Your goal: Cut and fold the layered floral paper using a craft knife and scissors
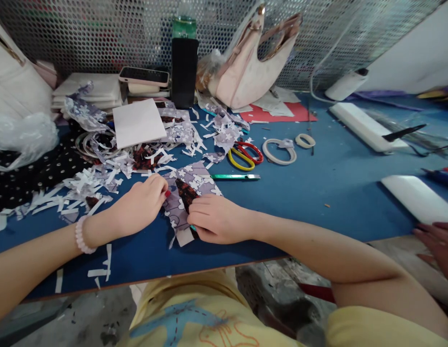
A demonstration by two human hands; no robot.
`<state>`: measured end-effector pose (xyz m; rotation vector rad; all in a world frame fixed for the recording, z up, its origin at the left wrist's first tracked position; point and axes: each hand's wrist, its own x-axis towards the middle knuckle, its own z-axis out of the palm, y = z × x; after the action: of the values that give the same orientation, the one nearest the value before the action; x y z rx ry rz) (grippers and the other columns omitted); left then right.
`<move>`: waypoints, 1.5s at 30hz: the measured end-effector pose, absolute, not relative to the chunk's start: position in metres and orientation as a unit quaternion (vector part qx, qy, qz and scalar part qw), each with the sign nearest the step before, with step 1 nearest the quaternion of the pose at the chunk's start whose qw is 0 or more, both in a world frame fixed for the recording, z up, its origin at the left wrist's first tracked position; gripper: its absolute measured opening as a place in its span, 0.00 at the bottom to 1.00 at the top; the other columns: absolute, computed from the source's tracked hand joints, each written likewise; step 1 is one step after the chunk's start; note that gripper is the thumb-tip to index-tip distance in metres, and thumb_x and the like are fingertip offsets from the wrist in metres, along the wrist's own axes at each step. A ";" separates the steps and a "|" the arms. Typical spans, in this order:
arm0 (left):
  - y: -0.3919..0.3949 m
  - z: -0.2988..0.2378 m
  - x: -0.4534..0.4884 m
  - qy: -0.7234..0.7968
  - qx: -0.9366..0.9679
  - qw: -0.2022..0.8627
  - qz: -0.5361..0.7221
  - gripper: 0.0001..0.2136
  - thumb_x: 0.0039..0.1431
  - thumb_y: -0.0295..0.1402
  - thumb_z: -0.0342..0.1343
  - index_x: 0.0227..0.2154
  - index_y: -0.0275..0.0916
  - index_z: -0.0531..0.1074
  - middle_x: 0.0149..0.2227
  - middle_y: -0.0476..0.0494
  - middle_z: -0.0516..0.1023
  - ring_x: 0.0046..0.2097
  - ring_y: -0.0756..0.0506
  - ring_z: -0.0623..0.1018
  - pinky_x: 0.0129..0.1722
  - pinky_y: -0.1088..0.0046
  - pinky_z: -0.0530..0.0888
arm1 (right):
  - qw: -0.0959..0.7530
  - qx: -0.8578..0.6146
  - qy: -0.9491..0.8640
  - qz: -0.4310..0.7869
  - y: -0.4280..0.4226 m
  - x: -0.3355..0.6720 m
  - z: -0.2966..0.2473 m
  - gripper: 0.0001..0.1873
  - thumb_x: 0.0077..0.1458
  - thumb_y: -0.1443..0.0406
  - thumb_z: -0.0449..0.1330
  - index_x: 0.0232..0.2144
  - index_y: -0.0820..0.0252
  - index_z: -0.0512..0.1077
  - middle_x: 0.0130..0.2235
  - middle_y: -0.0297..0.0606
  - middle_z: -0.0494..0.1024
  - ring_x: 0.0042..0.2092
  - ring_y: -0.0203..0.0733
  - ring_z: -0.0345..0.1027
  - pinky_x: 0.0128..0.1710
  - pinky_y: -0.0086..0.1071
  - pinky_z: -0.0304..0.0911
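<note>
A piece of purple paper with a white flower pattern (195, 180) lies flat on the blue table (318, 193), with a dark red cut-out shape in its middle. My left hand (142, 205) presses on the paper's left edge with the fingertips. My right hand (217, 219) rests on the paper's near right part, fingers curled around a small green-handled tool whose tip only just shows. A bead bracelet sits on my left wrist.
White and purple paper scraps (101, 178) litter the left. A green craft knife (234, 177), yellow and red scissors (245, 154), tape rolls (280, 151), a white card (137, 123), a phone (143, 75), a black bottle (184, 67) and a pink bag (253, 62) lie behind. Another person's hand (439, 241) shows at right.
</note>
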<state>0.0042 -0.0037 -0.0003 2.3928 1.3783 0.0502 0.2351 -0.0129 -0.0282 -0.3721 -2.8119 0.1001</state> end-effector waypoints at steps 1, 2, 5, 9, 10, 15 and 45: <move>-0.004 -0.001 0.003 0.492 0.846 0.201 0.030 0.06 0.67 0.31 0.39 0.37 0.40 0.60 0.40 0.40 0.71 0.39 0.40 0.74 0.41 0.60 0.70 | 0.149 -0.130 -0.980 0.036 -0.013 0.235 -0.028 0.11 0.61 0.70 0.48 0.29 0.61 0.69 0.28 0.37 0.70 0.32 0.41 0.58 0.34 0.33 0.52; -0.003 -0.002 0.003 0.494 0.843 0.211 0.036 0.06 0.67 0.31 0.39 0.38 0.40 0.60 0.39 0.40 0.71 0.39 0.40 0.74 0.41 0.60 0.70 | 0.145 -0.131 -0.980 0.037 -0.013 0.235 -0.028 0.11 0.61 0.70 0.48 0.30 0.61 0.69 0.28 0.37 0.71 0.32 0.41 0.58 0.34 0.33 0.52; -0.002 -0.003 0.002 0.499 0.838 0.219 0.025 0.05 0.66 0.31 0.39 0.39 0.40 0.60 0.38 0.41 0.72 0.37 0.40 0.75 0.39 0.60 0.70 | 0.133 -0.131 -0.981 0.041 -0.013 0.235 -0.027 0.11 0.61 0.70 0.49 0.30 0.61 0.69 0.28 0.37 0.71 0.32 0.41 0.58 0.34 0.33 0.52; 0.000 -0.003 0.003 0.490 0.848 0.203 0.017 0.06 0.66 0.30 0.40 0.40 0.39 0.61 0.39 0.41 0.73 0.38 0.40 0.77 0.39 0.61 0.71 | 0.127 -0.134 -0.982 0.046 -0.013 0.236 -0.028 0.11 0.61 0.70 0.48 0.31 0.61 0.69 0.29 0.37 0.71 0.33 0.41 0.59 0.35 0.34 0.52; 0.000 -0.003 0.003 0.487 0.851 0.197 0.017 0.06 0.67 0.30 0.41 0.41 0.39 0.62 0.40 0.41 0.74 0.39 0.40 0.77 0.40 0.62 0.71 | 0.129 -0.133 -0.982 0.047 -0.013 0.236 -0.028 0.11 0.61 0.70 0.48 0.31 0.61 0.69 0.29 0.38 0.71 0.33 0.41 0.59 0.35 0.34 0.52; -0.001 -0.006 0.001 0.473 0.868 0.149 0.004 0.07 0.68 0.30 0.42 0.43 0.38 0.64 0.41 0.40 0.75 0.38 0.41 0.78 0.38 0.64 0.71 | 0.135 -0.131 -0.981 0.043 -0.013 0.236 -0.028 0.11 0.62 0.70 0.48 0.31 0.61 0.69 0.29 0.38 0.71 0.33 0.41 0.59 0.35 0.34 0.53; -0.003 -0.008 0.004 0.413 0.909 0.025 -0.050 0.11 0.69 0.26 0.40 0.40 0.34 0.68 0.40 0.39 0.74 0.37 0.43 0.77 0.35 0.67 0.72 | 0.114 -0.101 -0.982 0.108 -0.015 0.239 -0.027 0.34 0.65 0.53 0.50 0.63 0.74 0.61 0.65 0.60 0.64 0.68 0.52 0.54 0.65 0.47 0.53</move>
<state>0.0036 -0.0027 -0.0075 2.8124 1.2764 -0.1555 0.2392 -0.0145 -0.0274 -0.2964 -2.8811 0.3172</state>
